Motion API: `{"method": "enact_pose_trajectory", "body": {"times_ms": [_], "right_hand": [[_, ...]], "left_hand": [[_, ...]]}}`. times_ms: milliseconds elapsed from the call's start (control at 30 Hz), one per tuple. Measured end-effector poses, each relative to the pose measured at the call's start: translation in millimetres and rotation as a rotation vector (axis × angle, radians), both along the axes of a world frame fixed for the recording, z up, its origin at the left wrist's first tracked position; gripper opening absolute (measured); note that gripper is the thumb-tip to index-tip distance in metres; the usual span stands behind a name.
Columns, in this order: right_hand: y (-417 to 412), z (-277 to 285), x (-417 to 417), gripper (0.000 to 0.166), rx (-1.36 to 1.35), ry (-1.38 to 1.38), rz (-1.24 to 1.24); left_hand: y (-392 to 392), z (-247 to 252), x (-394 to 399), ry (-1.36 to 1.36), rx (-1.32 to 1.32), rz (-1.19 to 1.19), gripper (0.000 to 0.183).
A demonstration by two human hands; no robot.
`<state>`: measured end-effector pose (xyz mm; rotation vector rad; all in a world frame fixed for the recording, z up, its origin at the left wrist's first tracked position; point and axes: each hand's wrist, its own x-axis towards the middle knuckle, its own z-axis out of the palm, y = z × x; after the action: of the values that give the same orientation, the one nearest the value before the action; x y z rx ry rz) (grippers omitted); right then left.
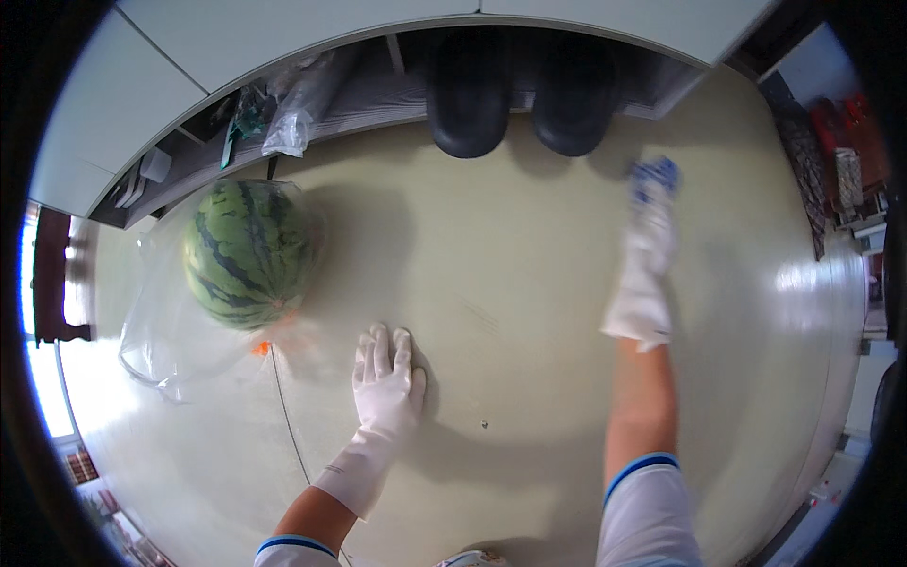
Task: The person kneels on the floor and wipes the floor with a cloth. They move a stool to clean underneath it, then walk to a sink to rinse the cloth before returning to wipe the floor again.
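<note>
My left hand, in a white rubber glove, rests palm down on the smooth beige floor with its fingers apart and nothing in it. Reaching far forward, my right hand, gloved alike, presses a blue-and-white cloth to the floor near the cabinet; the hand is blurred and its fingers are hard to make out. A striped green watermelon in a clear plastic bag sits on the floor ahead and to the left of my left hand.
Two black slippers jut from the low shelf beneath white cabinet doors. Clear plastic wrapping hangs over that shelf's edge. A dark wooden furniture leg stands at the far left. One small dark speck lies on the floor.
</note>
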<state>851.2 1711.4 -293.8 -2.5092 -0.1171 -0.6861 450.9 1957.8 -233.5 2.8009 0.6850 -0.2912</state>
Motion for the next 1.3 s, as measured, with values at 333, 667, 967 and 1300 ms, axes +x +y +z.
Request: {"method": "enact_pose_trajectory", "body": {"times_ms": [333,667,967,1300], "right_hand": [[272.4,34.5,-110.4,0.052,0.000,0.198,1.195],[80.9,48.8,-250.1,0.049,0.123,0.338,1.055],[-149.7,80.4,-497.4,0.056,0.050,0.693,0.869],[-406.0,77.9,-509.9,0.065,0.551,0.358,-0.600]], "left_hand": [[-0.7,8.0,0.7,-0.118,-0.064,0.022,0.064],[-3.0,-25.2,1.9,-0.526,0.020,-0.052,0.037],[-58.0,-35.1,-54.5,-0.546,-0.060,-0.029,0.043],[-76.9,-17.4,-68.4,-0.318,0.115,-0.115,0.047]]}}
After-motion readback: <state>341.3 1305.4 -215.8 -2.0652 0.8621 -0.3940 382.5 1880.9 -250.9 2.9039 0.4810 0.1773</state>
